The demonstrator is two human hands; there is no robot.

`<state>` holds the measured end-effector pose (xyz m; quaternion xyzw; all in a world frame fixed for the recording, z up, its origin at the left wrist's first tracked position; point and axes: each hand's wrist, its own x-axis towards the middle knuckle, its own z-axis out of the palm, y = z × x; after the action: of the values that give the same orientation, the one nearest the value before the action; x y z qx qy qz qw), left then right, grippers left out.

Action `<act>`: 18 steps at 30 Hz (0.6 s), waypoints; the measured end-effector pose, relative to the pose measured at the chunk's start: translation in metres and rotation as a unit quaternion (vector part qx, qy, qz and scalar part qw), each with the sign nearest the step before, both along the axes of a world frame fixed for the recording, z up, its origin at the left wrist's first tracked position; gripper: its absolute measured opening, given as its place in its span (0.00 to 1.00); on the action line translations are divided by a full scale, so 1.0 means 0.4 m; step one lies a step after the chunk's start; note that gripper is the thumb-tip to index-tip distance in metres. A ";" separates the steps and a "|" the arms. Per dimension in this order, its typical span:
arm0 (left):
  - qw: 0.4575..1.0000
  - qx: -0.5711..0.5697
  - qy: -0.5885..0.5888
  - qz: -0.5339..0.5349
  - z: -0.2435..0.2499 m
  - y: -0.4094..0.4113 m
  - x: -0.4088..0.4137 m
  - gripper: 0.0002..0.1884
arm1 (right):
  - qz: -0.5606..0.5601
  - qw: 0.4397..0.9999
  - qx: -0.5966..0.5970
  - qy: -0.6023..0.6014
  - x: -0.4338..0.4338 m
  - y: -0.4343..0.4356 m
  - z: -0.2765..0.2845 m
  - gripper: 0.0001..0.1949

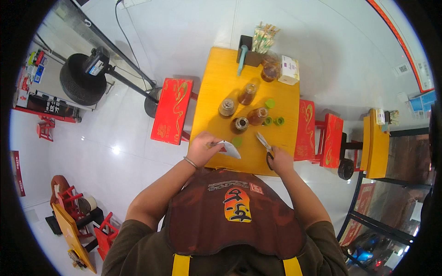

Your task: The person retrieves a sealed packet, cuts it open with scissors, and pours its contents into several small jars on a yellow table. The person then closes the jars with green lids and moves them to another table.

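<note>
My left hand (206, 147) grips a white packet (230, 150) with some red on it, above the near left part of the yellow table (214, 79). In my right hand (281, 159) is a pair of scissors (264, 141) with dark handles, its blades pointing away from me. Beyond the hands stand several uncapped glass bottles: one with dark contents (240, 124), one with a grey-looking filling (227, 107), and two with reddish-brown liquid (257, 116). Green caps (279, 121) lie right of them. Another green disc (237, 141) lies near the packet.
At the table's far end are a black holder (253, 58) with wrapped chopsticks, a light-blue handled item (243, 55), brown-filled containers (270, 72) and a tissue box (289, 70). Red stools (171, 111) flank the table. A black fan (84, 79) stands at the left.
</note>
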<state>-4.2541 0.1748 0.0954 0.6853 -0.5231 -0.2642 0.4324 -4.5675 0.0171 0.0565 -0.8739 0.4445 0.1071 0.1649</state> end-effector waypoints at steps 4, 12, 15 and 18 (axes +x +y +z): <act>0.999 -0.028 0.016 -0.023 0.049 0.001 0.008 0.06 | 0.013 0.999 -0.018 -0.048 0.009 -0.020 -0.048 0.25; 0.967 0.041 0.252 -0.029 0.251 0.008 -0.026 0.04 | 0.043 0.962 0.191 -0.192 0.137 0.023 0.219 0.43; 0.911 0.045 0.410 -0.016 0.318 -0.019 -0.049 0.05 | 0.078 0.860 0.319 -0.391 0.191 0.047 0.284 0.50; 0.895 0.024 0.444 -0.029 0.369 -0.058 -0.074 0.05 | 0.073 0.769 0.422 -0.475 0.224 0.057 0.317 0.51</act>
<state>-4.2836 0.1517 0.2431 0.4917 -0.2898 -0.5656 0.5952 -4.4780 0.0397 0.1833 -0.6853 0.1545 -0.1332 0.6991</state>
